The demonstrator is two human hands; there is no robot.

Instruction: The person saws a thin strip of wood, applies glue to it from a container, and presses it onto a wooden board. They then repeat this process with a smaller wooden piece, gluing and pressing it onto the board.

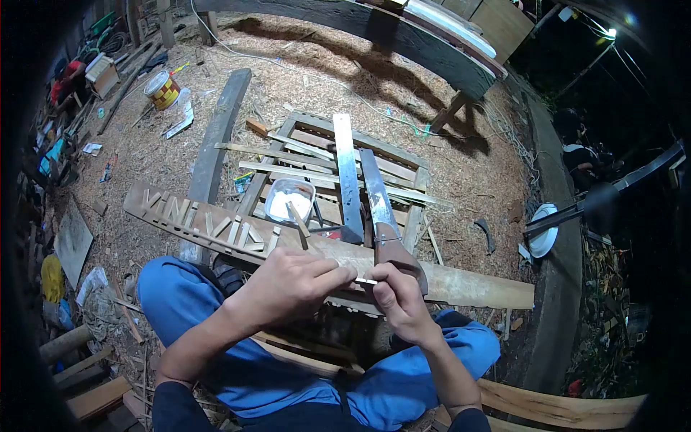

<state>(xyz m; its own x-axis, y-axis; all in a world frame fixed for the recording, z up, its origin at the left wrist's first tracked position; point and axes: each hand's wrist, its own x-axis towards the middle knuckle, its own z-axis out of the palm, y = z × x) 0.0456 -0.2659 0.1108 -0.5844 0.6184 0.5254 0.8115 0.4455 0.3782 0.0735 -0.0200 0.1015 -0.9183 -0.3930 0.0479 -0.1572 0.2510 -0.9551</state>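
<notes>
My left hand (291, 282) and my right hand (403, 302) meet above my lap, fingertips pinching the two ends of a small pale wooden piece (366, 281). Just beyond them a long wooden board (475, 286) lies crosswise, with a row of notches along its left edge. Several short wooden pegs (235, 229) rest on its left half. Behind the board stands a clear plastic tub (268, 209) of white paste, a flat wooden stick (299, 218) leaning out of it. A handsaw (378, 194) lies with its handle on the board, beside a metal square (344, 158).
A slatted wooden frame (288, 128) carries loose strips. A dark beam (219, 137) lies to the left, near a yellow-and-red bucket (163, 91). A heavy bench (432, 59) stands at the back. At right are a concrete edge (558, 288) and a white basin (541, 241). Another person (68, 81) sits far left.
</notes>
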